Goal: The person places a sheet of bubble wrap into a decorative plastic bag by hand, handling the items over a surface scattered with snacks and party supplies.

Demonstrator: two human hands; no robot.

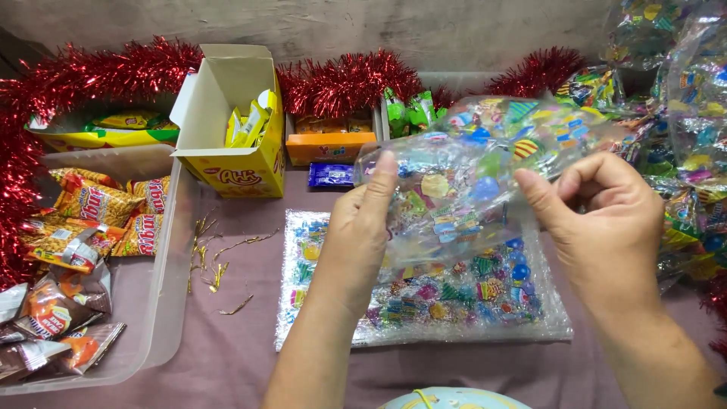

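Observation:
Both my hands hold up a clear plastic party bag [469, 170] printed with bright balloons and hats. My left hand [360, 231] pinches its left edge with thumb up. My right hand [606, 220] grips its right edge. Below the held bag lies a flat stack of the same printed bags [424, 303] on the mauve tablecloth [219, 356].
A clear plastic bin [163, 303] of snack packets stands at left. An open yellow carton [235, 121] of candy, an orange box [329, 144] and green sweets [409, 113] line the back, framed by red tinsel [348, 79]. Filled printed bags [689, 113] pile at right. Gold twist ties [212, 257] lie loose.

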